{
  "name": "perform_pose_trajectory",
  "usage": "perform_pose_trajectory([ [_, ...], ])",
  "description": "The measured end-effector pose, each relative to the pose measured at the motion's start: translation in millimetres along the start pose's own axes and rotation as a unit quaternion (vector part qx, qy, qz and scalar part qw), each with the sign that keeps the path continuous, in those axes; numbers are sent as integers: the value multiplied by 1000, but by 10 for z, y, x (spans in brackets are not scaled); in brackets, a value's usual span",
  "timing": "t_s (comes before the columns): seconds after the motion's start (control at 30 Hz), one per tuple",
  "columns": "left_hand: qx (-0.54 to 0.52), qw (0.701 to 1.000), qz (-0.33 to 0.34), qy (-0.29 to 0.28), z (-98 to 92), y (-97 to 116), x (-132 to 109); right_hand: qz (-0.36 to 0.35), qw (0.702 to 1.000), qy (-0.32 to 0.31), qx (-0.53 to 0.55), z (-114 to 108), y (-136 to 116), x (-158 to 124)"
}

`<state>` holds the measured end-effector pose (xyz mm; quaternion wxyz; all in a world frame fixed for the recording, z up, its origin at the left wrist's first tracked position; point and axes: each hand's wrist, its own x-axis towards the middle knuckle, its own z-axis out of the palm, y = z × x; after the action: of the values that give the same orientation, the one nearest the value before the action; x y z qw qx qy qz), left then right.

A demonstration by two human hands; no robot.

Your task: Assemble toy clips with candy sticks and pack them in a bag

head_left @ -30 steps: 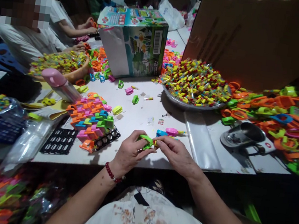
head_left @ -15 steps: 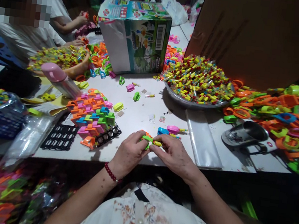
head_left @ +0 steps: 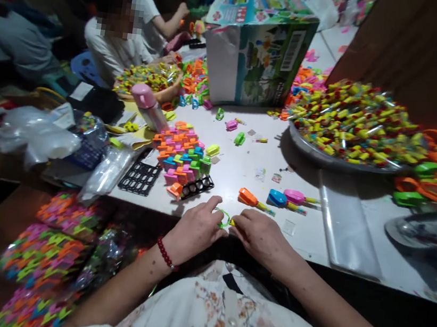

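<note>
My left hand [head_left: 198, 229] grips a green plastic ring-shaped piece [head_left: 225, 219] at the table's front edge. Pinched in my right hand [head_left: 259, 236] is a small yellow piece [head_left: 232, 223], mostly hidden by the fingers and close against the green one. Just beyond my hands lie an orange piece [head_left: 248, 196], a blue piece [head_left: 277, 197] and a pink piece [head_left: 294, 196], each with a yellow tube sticking out to the right. A stack of colourful plastic pieces [head_left: 180, 150] stands left of them, by a black grid tray [head_left: 140, 172].
A metal basin [head_left: 347, 165] heaped with yellow tubes is at the right, with clear plastic bags [head_left: 349, 229] before it and a metal mug [head_left: 423, 228] beyond. A printed box [head_left: 257, 56] stands at the back. Two people in white work at the back left.
The view has turned left. The orange piece now lies on the table beside the blue and pink ones. My hands still meet at the green piece, now nearer the table's edge.
</note>
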<state>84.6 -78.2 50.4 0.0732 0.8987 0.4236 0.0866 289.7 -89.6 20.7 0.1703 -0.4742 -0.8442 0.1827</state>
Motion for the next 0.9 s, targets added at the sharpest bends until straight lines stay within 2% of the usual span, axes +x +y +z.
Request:
perform_pose_trajectory([
  [0.03,-21,1000,1,22,-44,-31,-88,14,1000,-17,-12,44,-23,42],
  [0.1,-60,992,5,107,-134,-126,-255,42,998,-33,15,136,-62,162],
  [0.2,-65,964,-22,255,-247,-373,-433,45,990,-16,134,309,-96,430],
  [0.27,-51,953,-39,297,-278,-582,-487,30,977,8,211,447,-119,642],
  [0.37,-50,959,-27,278,-252,-869,-496,18,959,37,282,651,-180,934],
  [0.47,-67,962,1,266,-187,-1054,-468,1,952,51,301,807,-247,1127],
  [0.6,-105,960,34,257,-156,-1168,-436,-22,958,51,281,959,-261,1245],
  [0.73,-153,964,69,208,-179,-1259,-412,-25,970,35,240,1076,-202,1284],
  [0.9,-171,964,93,183,-180,-1341,-375,-32,977,25,208,1109,-169,1274],
])
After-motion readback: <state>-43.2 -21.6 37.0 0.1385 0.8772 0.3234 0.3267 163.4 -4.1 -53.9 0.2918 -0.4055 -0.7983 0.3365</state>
